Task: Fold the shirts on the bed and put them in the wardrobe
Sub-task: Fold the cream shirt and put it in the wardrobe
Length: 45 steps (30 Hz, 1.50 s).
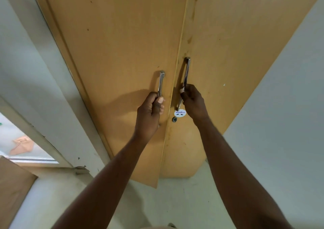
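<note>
A tall wardrobe with two light-brown wooden doors fills the view. My left hand [151,109] grips the lower part of the metal handle [161,82] on the left door [114,53]. My right hand [192,100] grips the lower part of the metal handle [186,72] on the right door [236,44]. The left door's bottom edge stands a little forward of the right door's, so it looks slightly ajar. No shirts or bed are in view.
A round white sticker [179,113] and a keyhole [174,119] sit below the right handle. Pale walls flank the wardrobe. At lower left a doorway [26,141] shows an orange cloth [22,145] on the floor beyond, and a brown board [12,185] leans nearby.
</note>
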Each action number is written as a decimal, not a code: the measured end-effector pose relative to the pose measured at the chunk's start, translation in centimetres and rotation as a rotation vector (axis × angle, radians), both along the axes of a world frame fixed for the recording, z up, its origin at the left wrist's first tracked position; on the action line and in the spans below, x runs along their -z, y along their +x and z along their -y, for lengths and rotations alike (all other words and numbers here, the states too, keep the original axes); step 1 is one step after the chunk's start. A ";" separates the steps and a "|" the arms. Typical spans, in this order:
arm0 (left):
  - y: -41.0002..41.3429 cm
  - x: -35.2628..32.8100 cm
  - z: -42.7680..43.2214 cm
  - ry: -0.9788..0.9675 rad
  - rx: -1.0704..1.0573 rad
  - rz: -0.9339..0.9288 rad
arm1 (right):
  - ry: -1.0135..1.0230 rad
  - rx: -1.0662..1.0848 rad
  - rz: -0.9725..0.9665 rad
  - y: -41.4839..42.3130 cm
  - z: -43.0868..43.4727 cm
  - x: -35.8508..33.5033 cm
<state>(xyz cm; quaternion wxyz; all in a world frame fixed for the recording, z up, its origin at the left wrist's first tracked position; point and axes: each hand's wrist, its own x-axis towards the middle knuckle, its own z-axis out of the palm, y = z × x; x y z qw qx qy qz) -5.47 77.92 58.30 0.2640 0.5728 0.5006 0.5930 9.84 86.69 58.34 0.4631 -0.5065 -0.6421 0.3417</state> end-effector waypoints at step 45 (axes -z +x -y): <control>0.8 1.4 -9.1 0.011 -0.247 -0.241 | 0.020 -0.127 0.205 2.1 -3.5 -0.2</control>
